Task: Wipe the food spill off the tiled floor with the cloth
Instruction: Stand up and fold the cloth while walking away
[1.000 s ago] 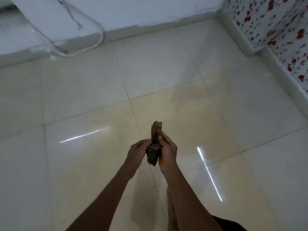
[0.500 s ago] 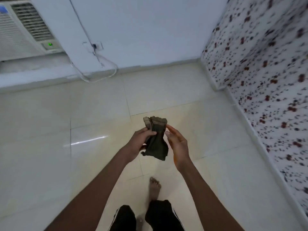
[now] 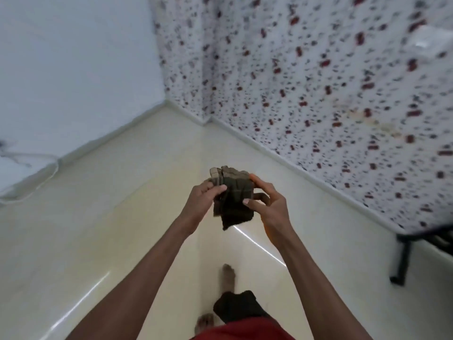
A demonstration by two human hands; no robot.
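Observation:
A dark brown-green folded cloth (image 3: 234, 200) is held in front of me at about waist height, well above the cream tiled floor (image 3: 103, 217). My left hand (image 3: 201, 204) grips its left side with the thumb on top. My right hand (image 3: 267, 204) holds its right edge between thumb and fingers. No food spill shows on the floor tiles in this view. My bare feet (image 3: 228, 276) stand on the tiles below my arms.
A white wall (image 3: 73, 69) meets a red-flowered wall (image 3: 318, 94) in the corner ahead. A white cable (image 3: 36, 173) lies by the left skirting. A black frame leg (image 3: 402, 261) stands on the floor at the right under a flowered cover.
The view has swung right and up toward the flowered wall. My right hand, open beside the cloth half a second ago, now grips it along with the left.

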